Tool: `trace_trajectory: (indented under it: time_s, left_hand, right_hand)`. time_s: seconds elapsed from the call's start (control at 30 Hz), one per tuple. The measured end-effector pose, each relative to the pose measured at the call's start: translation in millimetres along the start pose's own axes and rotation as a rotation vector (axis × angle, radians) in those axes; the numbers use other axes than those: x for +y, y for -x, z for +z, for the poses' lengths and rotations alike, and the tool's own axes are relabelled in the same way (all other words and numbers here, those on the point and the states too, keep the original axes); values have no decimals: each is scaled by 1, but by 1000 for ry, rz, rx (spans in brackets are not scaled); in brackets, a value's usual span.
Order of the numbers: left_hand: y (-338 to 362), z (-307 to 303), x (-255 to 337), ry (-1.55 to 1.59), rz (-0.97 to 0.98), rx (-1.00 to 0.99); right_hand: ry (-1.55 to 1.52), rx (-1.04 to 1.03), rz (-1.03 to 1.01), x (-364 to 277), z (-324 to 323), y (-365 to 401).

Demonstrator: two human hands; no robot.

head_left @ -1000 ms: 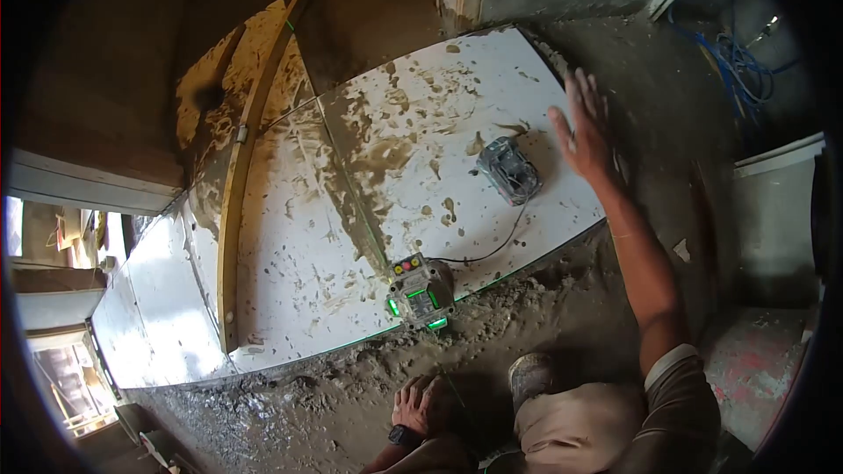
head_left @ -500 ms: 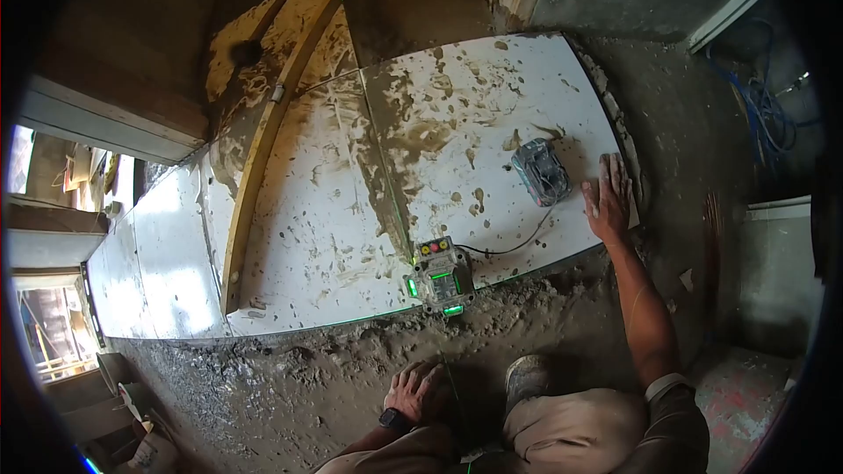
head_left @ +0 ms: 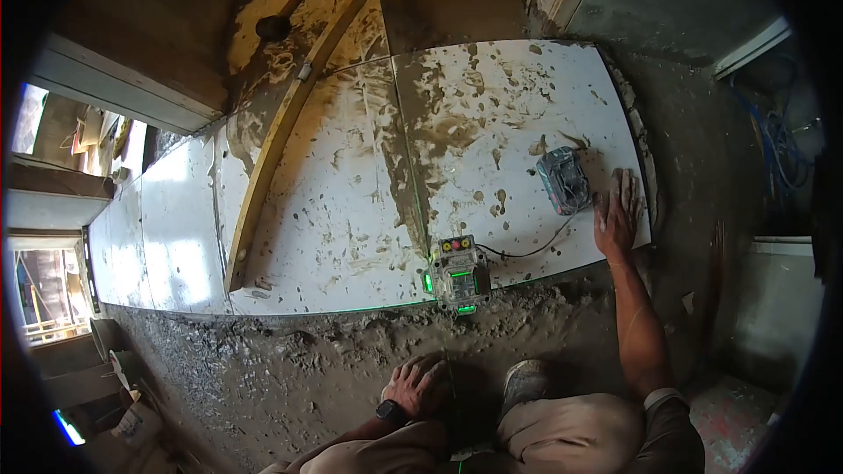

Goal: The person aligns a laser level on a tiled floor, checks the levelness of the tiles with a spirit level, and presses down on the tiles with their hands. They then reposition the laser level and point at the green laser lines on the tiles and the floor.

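Note:
My right hand [head_left: 618, 218] lies flat with fingers stretched out on the right end of a large white tile [head_left: 536, 237] smeared with wet mortar. Just left of it sits a teal and dark battery pack [head_left: 565, 181], wired to a laser level [head_left: 457, 277]. The level stands at the tile's near edge with green lights glowing. Close to my knee, my left hand [head_left: 417, 386] rests palm down with its fingers apart, holding nothing; what lies under its palm is hidden. A watch is on that wrist.
A long yellow straightedge [head_left: 279, 139] lies across the tiles at left. A dark round object [head_left: 273, 28] is at the far left. Rough wet mortar [head_left: 307, 355] borders the near edge. Blue hose [head_left: 781, 154] hangs at right. My shoe [head_left: 527, 379] is on the mortar.
The view has shifted, moving the scene rightward in frame. My right hand has slid a little away from the tile's right edge, closer to the battery pack. My left hand stays by my knee.

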State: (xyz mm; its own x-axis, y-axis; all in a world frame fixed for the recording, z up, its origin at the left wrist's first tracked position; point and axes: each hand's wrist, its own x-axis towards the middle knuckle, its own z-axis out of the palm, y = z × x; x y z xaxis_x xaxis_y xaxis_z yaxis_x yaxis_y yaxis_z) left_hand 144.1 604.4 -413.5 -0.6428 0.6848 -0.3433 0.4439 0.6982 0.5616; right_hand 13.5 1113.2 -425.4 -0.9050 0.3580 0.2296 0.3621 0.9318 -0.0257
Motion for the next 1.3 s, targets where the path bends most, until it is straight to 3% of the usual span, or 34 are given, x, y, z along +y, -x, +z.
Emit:
trace_trajectory:
  time_s: [0.13, 0.17, 0.2, 0.33, 0.37, 0.43, 0.53, 0.67, 1.07, 1.2, 1.3]
  left_hand:
    - [7, 5, -5, 47, -18, 1]
    - [9, 2, -8, 166, 13, 156]
    - [1, -14, -6, 168, 10, 160]
    - [-53, -112, -30, -43, -6, 792]
    - [-71, -141, -40, -118, -103, 877]
    - [-103, -204, -47, -206, -118, 992]
    - [-137, -225, -72, -300, -223, 916]
    - [-143, -159, -114, -411, -390, 473]
    - [-137, -147, -132, -335, -341, 566]
    - [-129, -176, -85, -273, -329, 631]
    - [-121, -165, -110, -300, -369, 608]
  right_hand:
    - [22, -6, -5, -2, 2, 4]
    - [21, 4, 0, -1, 2, 4]
    - [20, 4, -5, 0, 3, 4]
    - [15, 23, -41, 9, 12, 6]
    - [-5, 35, -51, 8, 12, 5]
    - [1, 35, -72, 9, 13, 4]
    - [5, 43, -83, 8, 13, 3]
    - [3, 42, -80, 8, 15, 3]
    - [-59, 108, -233, 30, 27, 1]
    - [16, 147, -264, 27, 23, -3]
    - [22, 133, -272, 33, 27, 2]
